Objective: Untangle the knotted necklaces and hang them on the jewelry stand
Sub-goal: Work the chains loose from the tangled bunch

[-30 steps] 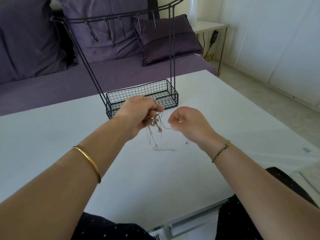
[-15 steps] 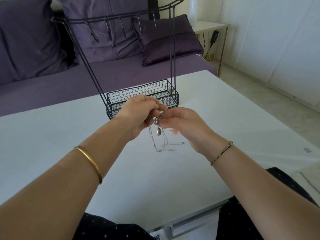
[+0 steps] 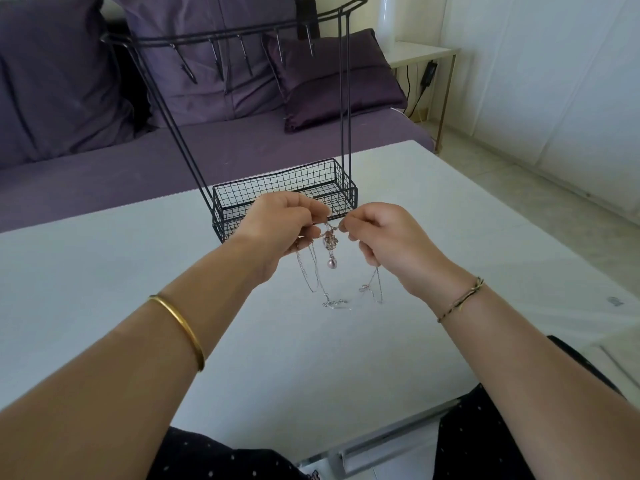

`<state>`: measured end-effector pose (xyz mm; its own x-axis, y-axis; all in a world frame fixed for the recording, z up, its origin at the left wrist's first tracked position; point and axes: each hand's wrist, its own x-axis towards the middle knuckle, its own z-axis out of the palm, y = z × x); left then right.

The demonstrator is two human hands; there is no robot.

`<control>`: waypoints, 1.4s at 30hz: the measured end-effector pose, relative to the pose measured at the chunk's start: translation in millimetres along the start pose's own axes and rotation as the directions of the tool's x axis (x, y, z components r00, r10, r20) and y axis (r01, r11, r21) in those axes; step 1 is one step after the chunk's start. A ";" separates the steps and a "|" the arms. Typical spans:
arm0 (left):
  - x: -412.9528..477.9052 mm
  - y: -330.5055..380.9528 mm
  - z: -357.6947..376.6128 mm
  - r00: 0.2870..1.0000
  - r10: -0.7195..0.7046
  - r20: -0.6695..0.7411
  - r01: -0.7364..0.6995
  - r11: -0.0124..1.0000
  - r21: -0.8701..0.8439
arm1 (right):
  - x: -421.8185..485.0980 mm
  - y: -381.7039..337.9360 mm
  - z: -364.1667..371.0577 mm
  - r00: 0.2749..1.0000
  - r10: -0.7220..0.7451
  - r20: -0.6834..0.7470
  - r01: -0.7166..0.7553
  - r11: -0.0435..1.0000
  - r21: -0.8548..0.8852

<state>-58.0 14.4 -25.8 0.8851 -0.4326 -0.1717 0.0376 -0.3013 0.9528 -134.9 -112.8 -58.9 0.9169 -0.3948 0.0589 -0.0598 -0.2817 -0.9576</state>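
My left hand (image 3: 280, 230) is curled, thumb and forefinger pinching the chains (image 3: 308, 271) just left of the knot (image 3: 330, 241). I hold it above the worktop (image 3: 138, 271), close in front of the stand (image 3: 277, 185). Two thin loops drop from this hand, and the lowest stretch lies on the worktop.

The knot hangs between my hands, a small clump of rose and silver links. A pearl (image 3: 331, 263) dangles straight below it.

My right hand (image 3: 388, 244) pinches a strand at the right of the knot, thumb against forefinger. Its other fingers are curled, and another strand runs down from under them with a small bow charm (image 3: 365, 288) near the bottom. The short length between my two pinches looks taut.

That tautness is my worry. If I pull my hands apart, I reckon the knot will cinch tighter instead of opening. Links this fine could also kink or snap. The pearl could swing through a loose loop and add a fresh tangle. The slack on the worktop may catch if I lift quickly. I cannot tell how many chains are in the clump, so I might tug the wrong strand. The hooks (image 3: 217, 64) on the stand are bare, and nothing is ready to hang.
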 end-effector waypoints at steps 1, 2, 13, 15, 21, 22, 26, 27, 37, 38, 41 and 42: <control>-0.2 -0.3 0.0 1.000 0.004 -0.002 -0.004 1.000 0.020 | 0.2 -0.2 -1.3 1.000 0.014 0.015 -0.014 1.000 -0.010; -0.7 -0.2 0.1 1.000 0.006 -0.004 -0.006 0.999 0.034 | 0.4 -0.3 -2.1 0.999 0.029 0.030 -0.029 1.000 -0.008; -8.2 3.7 5.6 0.989 0.108 0.104 -0.137 0.934 0.329 | 0.5 -1.8 -2.6 0.990 0.118 0.083 -0.133 0.970 0.203; -9.3 4.6 5.7 0.985 0.120 0.121 -0.155 0.927 0.343 | 0.4 -2.7 -3.3 0.991 0.114 0.073 -0.127 0.966 0.224; -9.3 2.6 4.8 0.970 0.173 0.171 -0.230 0.880 0.415 | 0.3 -2.1 -5.8 0.995 0.097 0.037 -0.103 0.974 0.203; -9.1 2.2 5.4 0.966 0.187 0.177 -0.247 0.868 0.431 | 0.2 -1.8 -5.9 0.995 0.095 0.037 -0.101 0.975 0.200; -6.7 0.7 6.0 0.964 0.219 0.153 -0.265 0.855 0.445 | 2.1 -0.6 -8.0 0.995 0.090 0.045 -0.097 0.976 0.194; -6.3 0.3 5.9 0.965 0.217 0.149 -0.261 0.858 0.442 | 2.3 -0.3 -8.9 0.995 0.090 0.045 -0.097 0.978 0.183; -5.5 -3.6 3.0 0.975 0.137 0.176 -0.196 0.904 0.379 | 1.9 -3.0 -15.1 0.992 0.118 0.052 -0.123 0.985 0.117; -5.8 -4.0 3.0 0.974 0.143 0.176 -0.202 0.899 0.389 | 1.4 -2.9 -15.3 0.993 0.113 0.046 -0.117 0.988 0.101; -7.9 -1.4 3.1 0.971 0.189 0.145 -0.233 0.883 0.407 | 1.5 -1.3 -15.9 0.996 0.092 0.004 -0.092 0.993 0.073; -8.2 -0.2 3.1 0.970 0.204 0.131 -0.240 0.881 0.408 | 1.9 -0.7 -16.1 0.997 0.083 -0.007 -0.083 0.994 0.068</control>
<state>-66.7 15.3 -25.3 0.8055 -0.5925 -0.0054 -0.3687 -0.5084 0.7782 -139.5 -127.5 -53.6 0.9061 -0.4227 -0.0191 -0.1085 -0.1884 -0.9761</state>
